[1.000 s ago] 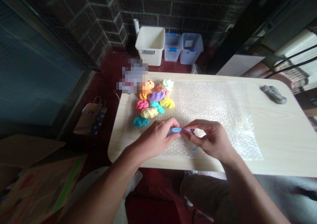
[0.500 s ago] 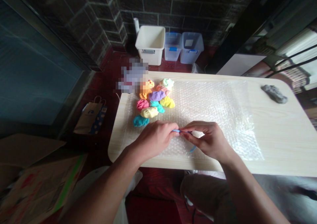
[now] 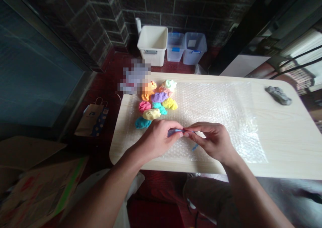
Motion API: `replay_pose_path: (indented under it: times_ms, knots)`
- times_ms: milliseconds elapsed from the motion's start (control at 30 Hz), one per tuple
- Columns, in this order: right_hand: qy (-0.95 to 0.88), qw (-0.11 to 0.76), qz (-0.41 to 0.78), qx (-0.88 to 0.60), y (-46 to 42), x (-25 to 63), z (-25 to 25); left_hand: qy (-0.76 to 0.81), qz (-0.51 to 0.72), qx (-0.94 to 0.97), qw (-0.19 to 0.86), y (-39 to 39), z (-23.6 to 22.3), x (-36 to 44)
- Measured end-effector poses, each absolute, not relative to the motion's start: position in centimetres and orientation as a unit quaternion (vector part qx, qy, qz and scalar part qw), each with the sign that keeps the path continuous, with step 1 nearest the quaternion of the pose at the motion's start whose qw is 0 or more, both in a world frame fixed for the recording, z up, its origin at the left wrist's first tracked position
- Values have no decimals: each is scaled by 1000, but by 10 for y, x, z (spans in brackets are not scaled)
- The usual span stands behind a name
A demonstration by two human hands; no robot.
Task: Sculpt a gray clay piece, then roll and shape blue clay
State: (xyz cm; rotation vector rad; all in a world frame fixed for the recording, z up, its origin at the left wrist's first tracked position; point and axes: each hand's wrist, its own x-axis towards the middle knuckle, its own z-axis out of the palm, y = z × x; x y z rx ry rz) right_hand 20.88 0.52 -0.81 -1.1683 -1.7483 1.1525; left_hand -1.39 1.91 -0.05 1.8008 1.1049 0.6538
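A small blue piece (image 3: pixel 176 131) of soft material is pinched between both my hands over the bubble wrap sheet (image 3: pixel 221 110). My left hand (image 3: pixel 157 139) closes on its left end, and my right hand (image 3: pixel 213 140) pinches its right end with thumb and fingers. A thin blue strand (image 3: pixel 195 148) shows under my right hand. Just beyond my left hand lies a cluster of several coloured lumps (image 3: pixel 157 100): pink, yellow, teal, purple, orange and pale green.
The light wooden table (image 3: pixel 284 140) carries a grey lump (image 3: pixel 278 95) at its far right. On the floor beyond stand a white bin (image 3: pixel 153 45) and two clear boxes (image 3: pixel 187 48). A paper bag (image 3: pixel 92 119) and cardboard (image 3: pixel 37 184) lie to the left.
Both hands have shifted slightly away from me while working the blue piece between the fingertips; more of the piece shows again than half a second ago.
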Motion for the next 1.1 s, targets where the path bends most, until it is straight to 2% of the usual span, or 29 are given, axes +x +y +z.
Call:
replay_pose_path:
  times_ms: [300, 400, 567, 900, 1100]
  knots:
    - [-650, 407, 454, -454, 4, 209, -11, 431, 278, 690, 511, 18, 1, -14]
    - [-647, 396, 461, -461, 4, 209, -9, 424, 261, 699, 514, 20, 2, -15]
    - [-633, 380, 481, -473, 2, 209, -9, 435, 297, 682, 507, 20, 0, -15]
    - [-639, 433, 475, -423, 4, 207, -11, 410, 295, 648, 570, 21, 2, -15]
    - [-603, 419, 494, -466, 2, 209, -13, 426, 326, 645, 544, 20, 5, -14]
